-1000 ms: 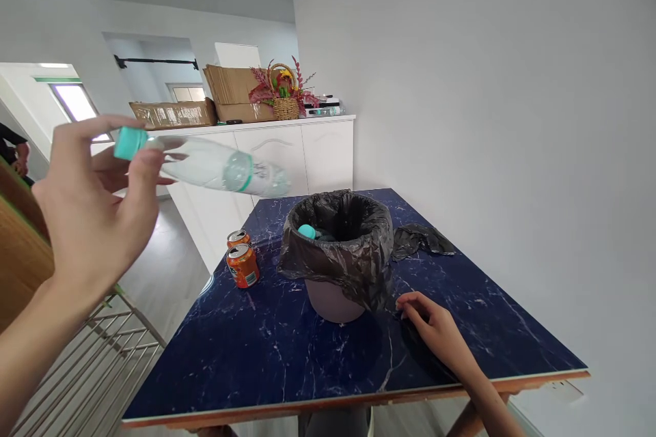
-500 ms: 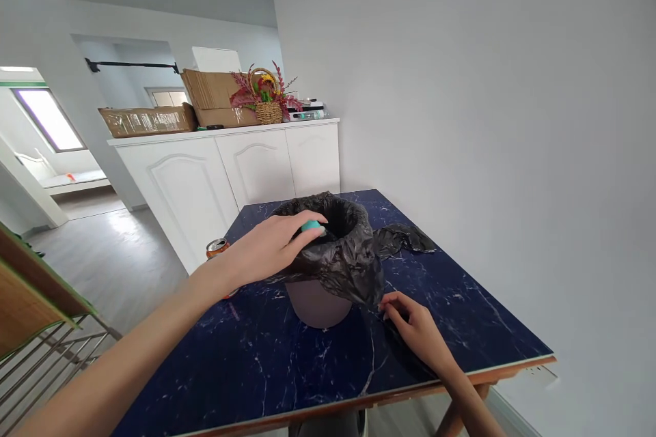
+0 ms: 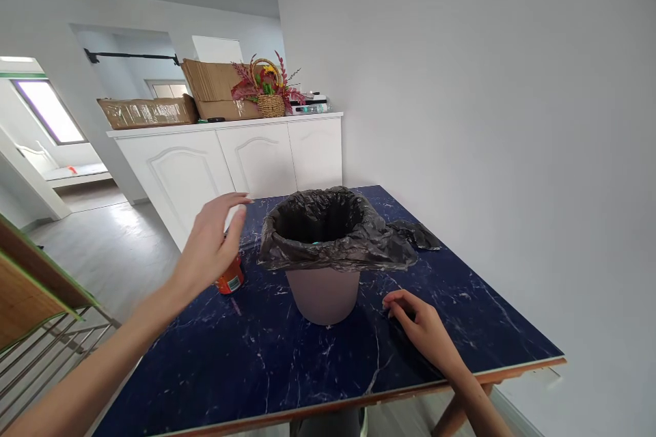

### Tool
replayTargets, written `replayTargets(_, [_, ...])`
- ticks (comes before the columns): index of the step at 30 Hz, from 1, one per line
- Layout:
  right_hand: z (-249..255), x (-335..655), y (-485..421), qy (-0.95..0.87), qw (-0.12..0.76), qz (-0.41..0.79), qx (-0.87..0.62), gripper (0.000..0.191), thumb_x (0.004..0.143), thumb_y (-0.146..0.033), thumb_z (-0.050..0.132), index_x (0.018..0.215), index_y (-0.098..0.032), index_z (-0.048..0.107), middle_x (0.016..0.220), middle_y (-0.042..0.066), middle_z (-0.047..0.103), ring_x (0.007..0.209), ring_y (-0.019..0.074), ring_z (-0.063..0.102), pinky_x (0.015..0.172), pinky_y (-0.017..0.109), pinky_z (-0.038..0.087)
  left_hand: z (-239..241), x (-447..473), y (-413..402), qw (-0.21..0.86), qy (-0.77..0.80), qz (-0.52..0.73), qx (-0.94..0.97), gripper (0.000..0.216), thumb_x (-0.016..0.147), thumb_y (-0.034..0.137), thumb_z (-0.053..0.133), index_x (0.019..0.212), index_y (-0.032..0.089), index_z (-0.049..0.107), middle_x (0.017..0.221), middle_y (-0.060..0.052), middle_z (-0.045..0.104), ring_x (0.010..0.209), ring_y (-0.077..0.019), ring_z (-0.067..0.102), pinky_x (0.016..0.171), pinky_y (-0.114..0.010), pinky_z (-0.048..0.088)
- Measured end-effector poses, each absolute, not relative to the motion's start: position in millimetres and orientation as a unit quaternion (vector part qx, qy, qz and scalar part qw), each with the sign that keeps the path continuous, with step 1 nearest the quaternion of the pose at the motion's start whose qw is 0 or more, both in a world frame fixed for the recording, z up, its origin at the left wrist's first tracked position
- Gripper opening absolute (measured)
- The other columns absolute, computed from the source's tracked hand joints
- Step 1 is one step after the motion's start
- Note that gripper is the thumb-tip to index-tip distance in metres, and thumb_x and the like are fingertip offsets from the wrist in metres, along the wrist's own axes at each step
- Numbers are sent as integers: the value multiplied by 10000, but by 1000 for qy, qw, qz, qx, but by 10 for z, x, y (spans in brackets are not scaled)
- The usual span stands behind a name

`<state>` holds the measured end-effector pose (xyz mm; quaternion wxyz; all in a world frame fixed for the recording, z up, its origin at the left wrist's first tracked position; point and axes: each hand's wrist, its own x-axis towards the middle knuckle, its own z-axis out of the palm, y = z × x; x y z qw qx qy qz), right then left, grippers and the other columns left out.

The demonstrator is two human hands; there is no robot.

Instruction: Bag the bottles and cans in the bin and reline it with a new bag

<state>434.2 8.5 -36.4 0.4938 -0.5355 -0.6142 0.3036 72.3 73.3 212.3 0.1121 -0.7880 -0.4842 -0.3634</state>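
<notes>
A pale bin (image 3: pixel 322 293) lined with a black bag (image 3: pixel 338 246) stands on the dark blue marble table (image 3: pixel 266 369). My left hand (image 3: pixel 210 246) hovers open to the left of the bin, fingers stretched out, holding nothing. It partly covers an orange can (image 3: pixel 230 280) just behind it. My right hand (image 3: pixel 423 328) rests on the table to the right of the bin's base, fingers curled down on a dark piece of plastic lying there.
More loose black bag (image 3: pixel 417 233) lies behind the bin on the right. A white cabinet (image 3: pixel 230 157) at the back carries cardboard boxes and a flower basket (image 3: pixel 269 92). A wire rack (image 3: pixel 46 355) stands at the left. A white wall runs along the right.
My left hand carried the clear bottle with the teal cap to the bin, let it go inside, and has drawn back to the left, empty. The right hand stayed put.
</notes>
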Motion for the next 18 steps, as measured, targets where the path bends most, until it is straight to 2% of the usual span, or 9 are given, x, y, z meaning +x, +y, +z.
replayTargets(6, [-399,4347,81,-613,488,300,-545,335,1013,-534,576,1043,-240,734,924,49,772,824,231,722,763,317,509,1702,-91,1078,126,-593,-267,-750,679,1005,693,364,1383,186,612,1453,-182,662,1407,-397,557,1197,-581,401])
replayTargets(11, [-416,4340,75,-610,485,295,-552,389,1003,-591,571,1043,-240,736,934,63,780,835,247,728,786,336,533,1243,-428,1213,85,-627,-187,-751,843,960,759,385,1551,172,516,1615,-204,532,1518,-420,464,1222,-587,388])
replayTargets(13, [-418,4336,74,-610,486,292,-554,396,997,-600,576,1036,-239,736,928,62,782,829,248,731,786,338,538,1095,-485,1228,82,-623,-182,-756,833,968,747,390,1589,201,491,1660,-180,488,1568,-427,394,1245,-600,356])
replayTargets(18, [-418,4337,71,-613,480,288,-558,400,1004,-601,575,1041,-238,740,915,56,776,828,238,729,768,322,534,849,-553,1171,109,-608,-166,-769,769,1010,664,389,1636,225,472,1757,-135,342,1653,-484,85,1278,-714,208])
